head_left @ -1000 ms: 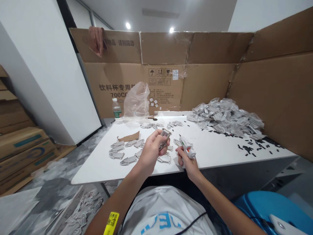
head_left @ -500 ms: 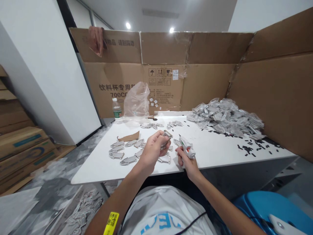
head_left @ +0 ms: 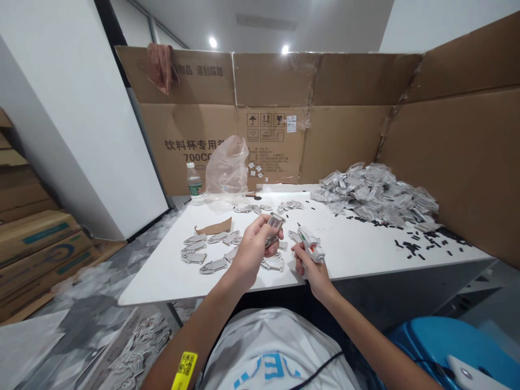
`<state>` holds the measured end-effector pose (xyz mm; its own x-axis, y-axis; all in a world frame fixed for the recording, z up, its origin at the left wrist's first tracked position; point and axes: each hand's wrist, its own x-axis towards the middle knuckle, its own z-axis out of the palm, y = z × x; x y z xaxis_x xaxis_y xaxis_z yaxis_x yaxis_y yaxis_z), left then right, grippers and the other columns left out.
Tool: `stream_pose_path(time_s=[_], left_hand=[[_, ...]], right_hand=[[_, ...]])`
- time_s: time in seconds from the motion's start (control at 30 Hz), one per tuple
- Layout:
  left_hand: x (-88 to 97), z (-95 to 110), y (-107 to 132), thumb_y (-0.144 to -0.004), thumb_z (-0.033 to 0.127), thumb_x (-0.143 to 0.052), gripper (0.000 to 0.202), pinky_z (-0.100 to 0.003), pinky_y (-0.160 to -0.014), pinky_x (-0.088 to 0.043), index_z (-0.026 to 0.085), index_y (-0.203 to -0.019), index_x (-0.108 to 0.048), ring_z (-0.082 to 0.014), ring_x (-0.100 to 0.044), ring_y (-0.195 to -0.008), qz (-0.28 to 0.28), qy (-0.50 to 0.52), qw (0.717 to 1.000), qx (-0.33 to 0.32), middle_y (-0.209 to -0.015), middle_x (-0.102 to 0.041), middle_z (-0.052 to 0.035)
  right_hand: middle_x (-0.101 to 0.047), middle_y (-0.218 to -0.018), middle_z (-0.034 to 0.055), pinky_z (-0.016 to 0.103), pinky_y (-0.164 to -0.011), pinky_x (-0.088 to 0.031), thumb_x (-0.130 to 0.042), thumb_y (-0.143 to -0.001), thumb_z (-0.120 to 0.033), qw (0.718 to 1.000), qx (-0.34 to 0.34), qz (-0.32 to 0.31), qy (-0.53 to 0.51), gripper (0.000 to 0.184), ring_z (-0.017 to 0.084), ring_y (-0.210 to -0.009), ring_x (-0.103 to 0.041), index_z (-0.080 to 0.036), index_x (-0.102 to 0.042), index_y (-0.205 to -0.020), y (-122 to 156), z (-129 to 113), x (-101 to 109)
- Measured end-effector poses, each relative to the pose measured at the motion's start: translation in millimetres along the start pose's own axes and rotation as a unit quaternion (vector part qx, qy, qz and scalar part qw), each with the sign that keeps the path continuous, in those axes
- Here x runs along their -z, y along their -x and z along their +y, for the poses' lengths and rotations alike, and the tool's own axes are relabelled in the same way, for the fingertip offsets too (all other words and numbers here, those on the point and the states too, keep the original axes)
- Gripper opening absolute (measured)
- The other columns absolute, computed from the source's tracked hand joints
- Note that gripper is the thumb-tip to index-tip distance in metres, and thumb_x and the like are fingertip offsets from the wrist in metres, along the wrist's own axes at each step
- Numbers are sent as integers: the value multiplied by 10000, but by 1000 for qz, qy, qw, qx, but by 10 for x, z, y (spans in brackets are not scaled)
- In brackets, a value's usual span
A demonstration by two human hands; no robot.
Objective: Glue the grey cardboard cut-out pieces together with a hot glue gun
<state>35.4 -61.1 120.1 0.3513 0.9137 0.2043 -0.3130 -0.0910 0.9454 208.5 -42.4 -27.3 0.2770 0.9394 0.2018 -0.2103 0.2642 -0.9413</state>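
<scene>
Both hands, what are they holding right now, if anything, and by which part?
The left hand grips a grey part by its lower portion, between thumb and fingers; the right hand holds a white glue gun by its handle.

A grey piece (head_left: 277,220) — slotted at its exposed, squared end — stood tilted in the left hand (head_left: 255,242), its lower part hidden. Apart from it, a white glue gun (head_left: 310,242) with green and orange-red details sat in the right hand (head_left: 310,266), dark nozzle (head_left: 299,225) pointing up-left.
</scene>
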Motion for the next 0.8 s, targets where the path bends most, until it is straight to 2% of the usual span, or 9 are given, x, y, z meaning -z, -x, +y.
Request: stream_pose_path(time_s=[0.27,0.43,0.8], left_hand=[[10,-17,-12,-884,353,-701,270,-244,-543,-181,191,-884,-486,-35,-341,-514,-1,-7,1000,6,-787,-566,28],[17,-36,-21,-894,345,-690,264,-248,-544,-174,193,-884,-475,-33,-340,-512,1,-6,1000,7,-785,-564,30],[16,-29,-18,-894,340,-690,268,-257,-546,-176,190,-860,-470,-36,-339,-526,3,4,1000,-1,-796,-567,24]], right_hand=[[-425,-512,-88,252,-447,-230,-847,-827,-687,1000,2,2,2,509,90,-431,-331,-213,-662,-841,10,-27,-12],[-398,-446,-82,262,-447,-228,-820,-846,-691,1000,-12,24,17,499,95,-422,-303,-216,-676,-787,27,-75,-16],[-419,-452,-63,263,-437,-228,-820,-837,-697,1000,-8,-10,17,525,88,-406,-309,-210,-684,-697,11,-75,-1]])
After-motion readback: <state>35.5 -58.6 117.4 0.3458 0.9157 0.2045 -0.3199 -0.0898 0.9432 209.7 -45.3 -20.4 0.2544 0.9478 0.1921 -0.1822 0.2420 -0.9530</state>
